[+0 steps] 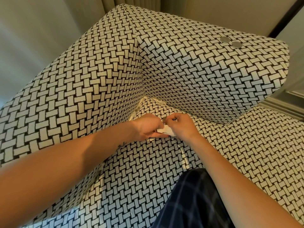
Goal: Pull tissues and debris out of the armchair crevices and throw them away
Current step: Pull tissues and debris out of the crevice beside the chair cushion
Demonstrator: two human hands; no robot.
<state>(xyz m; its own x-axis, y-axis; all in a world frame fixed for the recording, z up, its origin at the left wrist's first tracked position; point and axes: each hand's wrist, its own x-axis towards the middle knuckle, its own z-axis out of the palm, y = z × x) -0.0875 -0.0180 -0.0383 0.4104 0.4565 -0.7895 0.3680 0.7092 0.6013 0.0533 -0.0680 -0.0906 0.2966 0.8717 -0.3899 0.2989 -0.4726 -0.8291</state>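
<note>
At the centre of the frame a crumpled white tissue [166, 130] is gripped by the left hand [148, 127], whose fingers are curled round it. It is touched by the right hand [183, 127]; those fingers are curled, but what they pinch cannot be told. Both hands are rested on the armchair [98, 79] seat. Scraps [160, 102] are lodged in the crevice just above.

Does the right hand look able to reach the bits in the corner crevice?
Probably yes: the debris lies exposed just beyond the right hand, with nothing between. That hand seems to pinch a small bit, and the left hand holds the tissue.
</note>
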